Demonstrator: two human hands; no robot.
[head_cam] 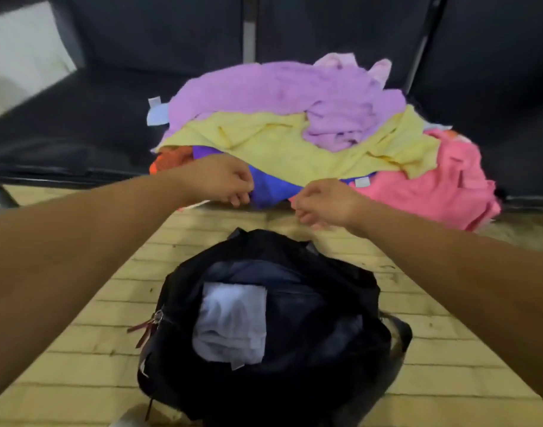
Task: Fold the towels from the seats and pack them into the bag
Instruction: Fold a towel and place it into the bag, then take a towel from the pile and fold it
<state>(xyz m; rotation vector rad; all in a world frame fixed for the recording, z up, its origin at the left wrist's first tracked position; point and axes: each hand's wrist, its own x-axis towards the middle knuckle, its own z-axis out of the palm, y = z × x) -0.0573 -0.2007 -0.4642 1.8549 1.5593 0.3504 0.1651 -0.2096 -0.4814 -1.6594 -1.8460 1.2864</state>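
At blue towel (271, 191), left hand (225, 180), fingers (245, 196) pinching

An open black bag (177, 334) stands on the tiled floor (433, 349), its mouth clear from above; a folded pale towel (230, 325) fills the left inside, leaving dark room to its right. A bare strip of floor separates bag and dark seat (79, 134), whose front edge a heap of towels (279, 124) covers and overhangs.
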